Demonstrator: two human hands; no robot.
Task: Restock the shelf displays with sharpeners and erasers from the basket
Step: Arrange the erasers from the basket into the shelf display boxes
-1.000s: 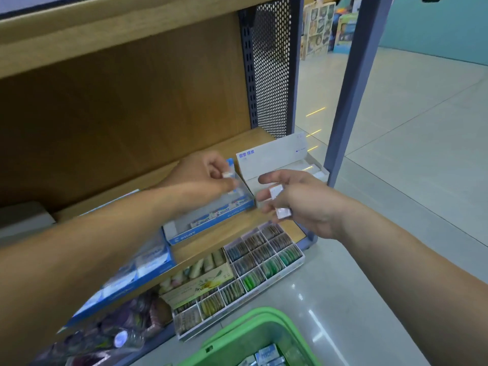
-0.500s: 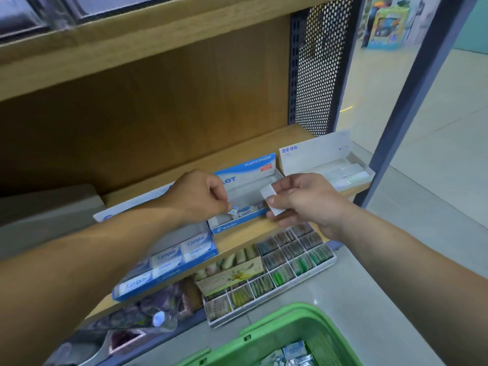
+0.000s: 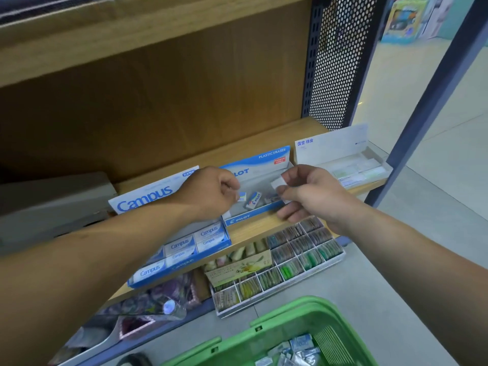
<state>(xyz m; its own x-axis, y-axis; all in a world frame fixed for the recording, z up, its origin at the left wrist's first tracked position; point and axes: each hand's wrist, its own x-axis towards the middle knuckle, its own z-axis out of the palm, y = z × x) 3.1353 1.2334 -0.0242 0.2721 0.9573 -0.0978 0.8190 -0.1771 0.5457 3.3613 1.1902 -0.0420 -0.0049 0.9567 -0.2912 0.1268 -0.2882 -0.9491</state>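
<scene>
**Erasers going into the Pilot box**

Nearest, the basket (image 3: 303, 306) sits low in front of the shelf (image 3: 250, 232), with wrapped erasers (image 3: 297, 348) loose in its bottom, so stock is within easy reach. Above it, both hands work at the shelf's front edge. The right hand (image 3: 313, 195) pinches a plain white eraser (image 3: 278, 184) between thumb and fingertips over the right end of the Pilot box (image 3: 245, 216), likely lined up to drop in. The left hand (image 3: 211, 194) is curled at the box's left end. A small piece shows by its fingertips, but I cannot tell whether it grips it. Inside the box a blue-and-white sleeved eraser (image 3: 254, 200) lies tilted, with room around it. Further right stands a white box (image 3: 330, 143), partly filled.
</scene>
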